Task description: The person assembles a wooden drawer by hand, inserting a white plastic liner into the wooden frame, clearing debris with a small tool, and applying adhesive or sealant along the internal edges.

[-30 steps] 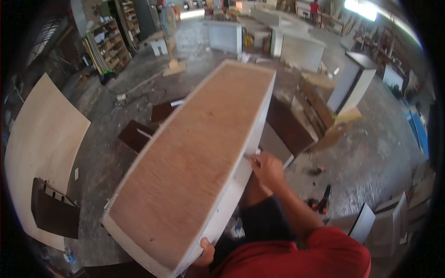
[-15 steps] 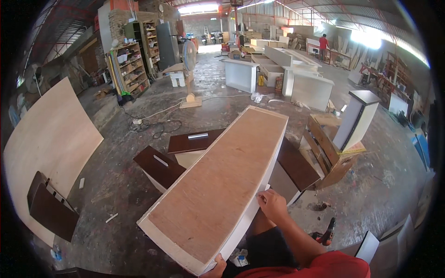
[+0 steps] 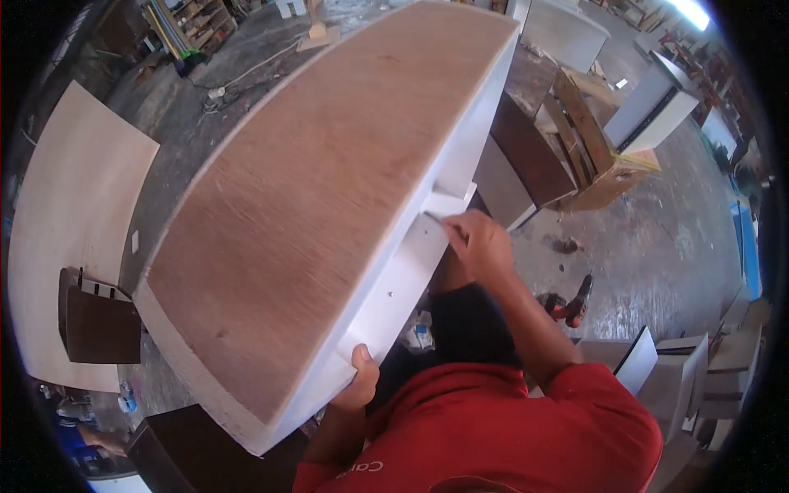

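Observation:
A long cabinet carcass (image 3: 320, 181) with a bare plywood face and white sides fills the middle, its plywood side up and tilted. My left hand (image 3: 357, 382) grips the lower edge of its white side, thumb on the outside. Farther up that side, my right hand (image 3: 485, 246) is closed, thumb and fingers pinched against the white inner panel (image 3: 390, 287) beside a cross piece. Something small and dark shows at the fingertips, too small to name. Two small screw-like dots show on the panel below that hand.
Dark-fronted drawers (image 3: 530, 148) and a wooden crate (image 3: 588, 148) bearing a white box (image 3: 653, 107) stand to the right. A power drill (image 3: 575, 304) lies on the floor. At left are a plywood sheet (image 3: 74, 214) and a dark drawer (image 3: 103, 324). Another person's hand (image 3: 103, 440) shows lower left.
The carcass has tipped up and come closer, exposing its white inner panel. My left hand shows more fully on the edge. The view has dipped downward.

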{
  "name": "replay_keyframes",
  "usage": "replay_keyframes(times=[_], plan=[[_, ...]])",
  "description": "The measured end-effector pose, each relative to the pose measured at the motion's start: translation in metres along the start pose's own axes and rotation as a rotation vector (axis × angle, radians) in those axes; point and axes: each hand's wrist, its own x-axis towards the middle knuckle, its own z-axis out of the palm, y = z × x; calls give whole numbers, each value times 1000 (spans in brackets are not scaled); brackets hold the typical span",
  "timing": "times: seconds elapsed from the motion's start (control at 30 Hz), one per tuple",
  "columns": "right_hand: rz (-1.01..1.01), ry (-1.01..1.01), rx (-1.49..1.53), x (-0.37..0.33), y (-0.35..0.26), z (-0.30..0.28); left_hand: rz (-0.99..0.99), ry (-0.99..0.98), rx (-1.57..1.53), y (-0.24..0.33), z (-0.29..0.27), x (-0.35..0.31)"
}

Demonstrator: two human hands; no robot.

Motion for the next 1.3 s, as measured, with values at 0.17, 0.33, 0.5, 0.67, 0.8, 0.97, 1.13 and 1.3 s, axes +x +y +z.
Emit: replay_keyframes(times=[0.17, 0.33, 0.5, 0.67, 0.8, 0.97, 1.13, 1.3], plan=[[35, -21, 2, -10, -11, 7, 1, 49, 83, 7, 1, 5], [-84, -52, -12, -30, -28, 7, 45, 62, 125, 2, -3, -1], [-147, -159, 33, -30, -33, -3, -107, -83, 40, -7, -18, -12], [-1, -66, 26, -31, -33, 8, -97, -91, 54, -4, -15, -7], [-115, -87, 105, -45, -38, 15, -45, -98, 15, -4, -14, -5], [14, -85, 81, -33, -37, -5, 0, -160, 152, -8, -17, -8], [64, -97, 54, -19, -32, -1, -72, -107, 62, -4, -13, -6], [-151, -157, 66, -40, -52, 16, -22, -66, 90, -2, -14, 0]])
